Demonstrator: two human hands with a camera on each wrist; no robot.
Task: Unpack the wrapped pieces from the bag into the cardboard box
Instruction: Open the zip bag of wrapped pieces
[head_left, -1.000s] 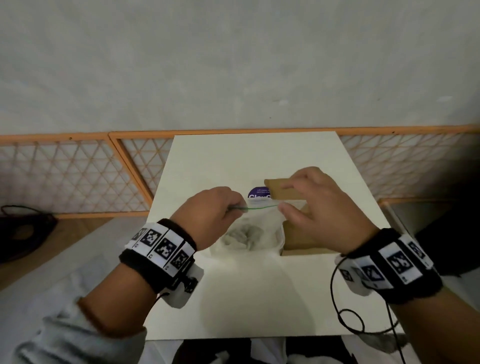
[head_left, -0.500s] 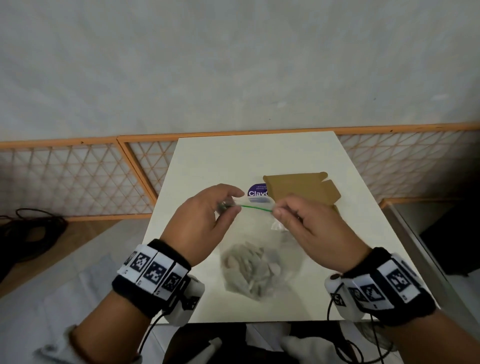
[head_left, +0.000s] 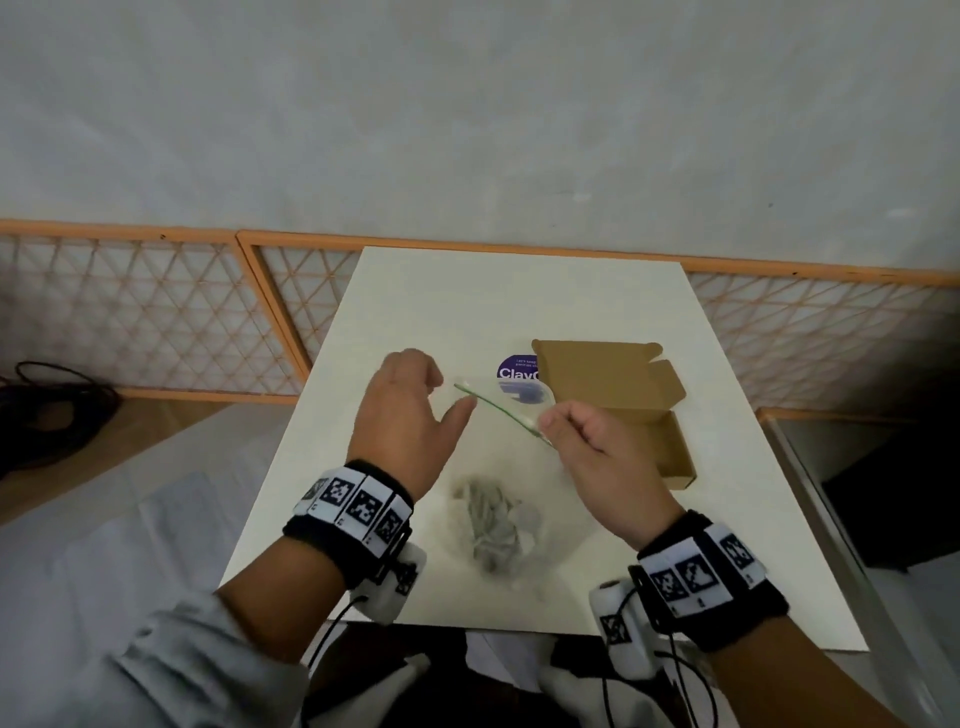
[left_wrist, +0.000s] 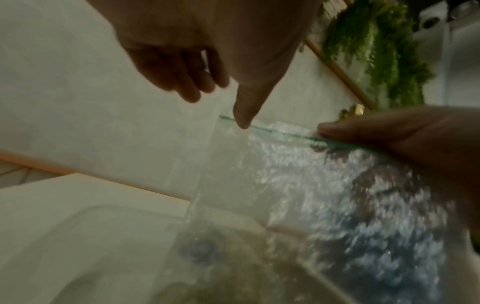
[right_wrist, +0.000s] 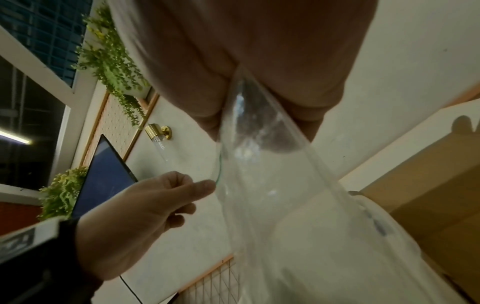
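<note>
- Clear plastic bag (head_left: 511, 499), thin and limp, hangs over the worktop (head_left: 467, 291) beside the open cardboard box (head_left: 623, 400).
- Right hand (head_left: 597, 457) pinches its green-edged mouth; left hand (head_left: 405, 415), fingers relaxed, thumb touching that edge.
- Wrapped pieces (head_left: 491, 525) sag at the bottom: probably light, fragile; reach in, lift gently.

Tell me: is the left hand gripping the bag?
No. The left hand is open beside the bag; only the right hand pinches its top.

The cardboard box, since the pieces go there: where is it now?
In the head view the cardboard box lies open on the table's right side, just beyond the right hand.
</note>
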